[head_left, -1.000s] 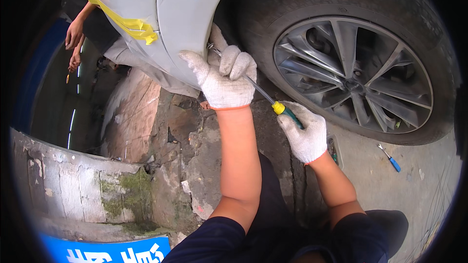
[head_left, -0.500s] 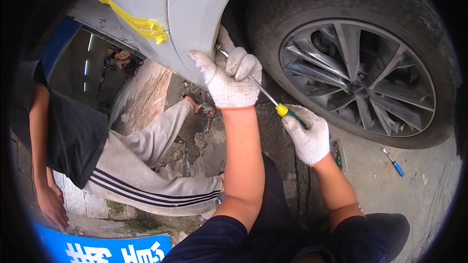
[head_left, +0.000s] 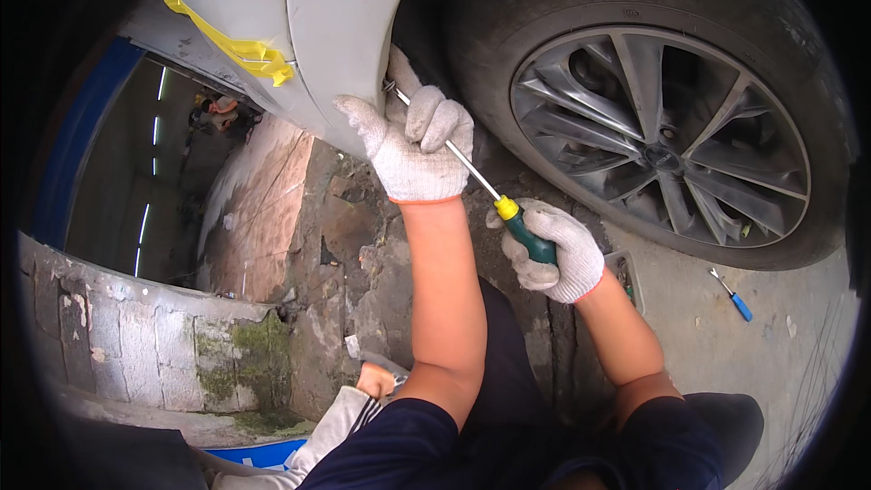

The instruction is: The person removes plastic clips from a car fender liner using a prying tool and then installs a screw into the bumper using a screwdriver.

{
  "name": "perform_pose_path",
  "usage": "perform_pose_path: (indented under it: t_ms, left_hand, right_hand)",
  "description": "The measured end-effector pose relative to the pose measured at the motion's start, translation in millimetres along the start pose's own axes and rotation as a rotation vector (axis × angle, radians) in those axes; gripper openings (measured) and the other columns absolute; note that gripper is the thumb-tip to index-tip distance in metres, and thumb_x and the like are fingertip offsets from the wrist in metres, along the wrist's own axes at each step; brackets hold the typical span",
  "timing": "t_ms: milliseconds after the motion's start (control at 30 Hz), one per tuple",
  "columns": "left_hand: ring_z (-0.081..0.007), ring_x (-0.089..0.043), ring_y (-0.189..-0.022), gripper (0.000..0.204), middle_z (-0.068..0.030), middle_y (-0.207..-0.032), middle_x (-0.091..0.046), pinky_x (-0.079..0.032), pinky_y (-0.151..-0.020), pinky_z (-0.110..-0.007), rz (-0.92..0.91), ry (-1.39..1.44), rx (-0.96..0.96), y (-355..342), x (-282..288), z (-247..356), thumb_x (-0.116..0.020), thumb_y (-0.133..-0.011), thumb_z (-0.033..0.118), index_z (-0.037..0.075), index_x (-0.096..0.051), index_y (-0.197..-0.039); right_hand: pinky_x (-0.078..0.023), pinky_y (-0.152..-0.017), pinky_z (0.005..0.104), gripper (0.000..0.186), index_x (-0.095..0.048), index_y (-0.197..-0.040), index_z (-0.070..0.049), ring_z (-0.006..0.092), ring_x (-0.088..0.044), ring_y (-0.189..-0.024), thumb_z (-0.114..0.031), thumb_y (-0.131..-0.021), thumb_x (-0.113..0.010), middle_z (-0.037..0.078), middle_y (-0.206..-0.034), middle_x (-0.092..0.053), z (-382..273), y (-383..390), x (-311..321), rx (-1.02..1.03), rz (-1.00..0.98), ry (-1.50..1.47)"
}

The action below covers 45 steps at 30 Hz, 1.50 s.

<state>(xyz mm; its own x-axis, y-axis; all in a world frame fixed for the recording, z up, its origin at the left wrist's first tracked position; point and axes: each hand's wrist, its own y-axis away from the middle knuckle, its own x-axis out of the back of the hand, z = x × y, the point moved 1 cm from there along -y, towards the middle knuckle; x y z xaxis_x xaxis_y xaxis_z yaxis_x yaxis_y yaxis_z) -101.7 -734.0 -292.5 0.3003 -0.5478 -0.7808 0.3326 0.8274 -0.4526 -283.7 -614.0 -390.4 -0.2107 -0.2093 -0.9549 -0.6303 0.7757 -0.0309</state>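
A screwdriver (head_left: 507,209) with a green handle and yellow collar slants up from right to left. My right hand (head_left: 564,245), in a white knit glove, is closed round its handle. Higher up, my gloved left hand (head_left: 422,145) has fingers curled over the metal shaft; its thumb sticks out against the light-coloured car body panel (head_left: 340,36). The shaft's far end meets a small fastener (head_left: 390,87) at the panel's wheel-arch edge. One finger of the left hand reaches up behind that spot, partly hidden.
The car wheel (head_left: 662,154) fills the upper right. Yellow tape (head_left: 240,50) hangs on the panel. A blue-handled fork-tipped tool (head_left: 741,307) lies on the floor, near a tray (head_left: 637,290) behind my right wrist. Another person's grey trouser leg (head_left: 331,436) is at lower left, by a block wall (head_left: 154,345).
My right fingers, earlier stretched along the handle, now wrap round it, and more of the green handle shows. The other person has moved from the left toward the lower edge. The view has shifted slightly.
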Motion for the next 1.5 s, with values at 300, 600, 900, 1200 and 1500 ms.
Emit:
perform_pose_path:
  t_ms: [300,600,900,1200,1500]
  left_hand:
    - [-0.0085,-0.039,-0.048,0.077,0.0047,-0.059,-0.047,-0.045,-0.062,-0.023,-0.007,0.005,-0.012,-4.2,-15.7,-9.7,-0.066,-0.086,0.074,0.023,-0.062,-0.144]
    - [-0.0084,-0.034,-0.049,0.077,0.0038,-0.061,-0.048,-0.035,-0.050,-0.020,0.095,-0.007,-0.088,-4.6,-23.5,-10.1,-0.069,-0.085,0.071,0.018,-0.066,-0.141]
    - [-0.0090,-0.032,-0.048,0.076,0.0029,-0.060,-0.045,-0.033,-0.049,-0.020,0.149,0.036,-0.111,-3.6,-25.1,-11.0,-0.072,-0.084,0.070,0.017,-0.067,-0.138]
    - [-0.0082,-0.032,-0.047,0.075,0.0034,-0.059,-0.042,-0.032,-0.048,-0.019,0.125,-0.030,-0.104,-5.3,-20.3,-10.4,-0.071,-0.083,0.071,0.018,-0.069,-0.136]
    - [-0.0085,-0.034,-0.048,0.076,0.0033,-0.060,-0.043,-0.034,-0.051,-0.019,0.088,-0.016,-0.086,-5.4,-21.3,-9.5,-0.071,-0.084,0.070,0.016,-0.068,-0.137]
  right_hand:
    - [-0.060,-0.074,0.0413,0.043,-0.074,-0.117,-0.005,0.0353,-0.074,-0.083,-0.027,-0.083,-0.086,0.018,-0.094,-0.074,8.3,-12.6,-5.0,1.031,0.515,1.523]
    - [-0.058,-0.087,0.0331,0.040,-0.074,-0.120,0.001,0.0251,-0.077,-0.097,-0.019,-0.087,-0.082,0.019,-0.105,-0.077,14.9,-2.9,-6.8,0.830,0.531,1.370]
    - [-0.059,-0.089,0.0373,0.036,-0.076,-0.114,0.000,0.0348,-0.076,-0.102,-0.024,-0.088,-0.082,0.021,-0.109,-0.076,19.2,-1.6,-16.3,0.722,0.552,1.218]
    - [-0.057,-0.062,0.0384,0.045,-0.073,-0.118,-0.003,0.0318,-0.072,-0.071,-0.028,-0.083,-0.086,0.015,-0.083,-0.072,26.9,-8.6,-10.0,1.134,0.636,1.599]
    - [-0.052,-0.053,0.0355,0.050,-0.073,-0.119,-0.003,0.0263,-0.067,-0.061,-0.027,-0.078,-0.089,0.009,-0.077,-0.068,26.7,-12.4,-8.0,1.404,0.674,1.769]
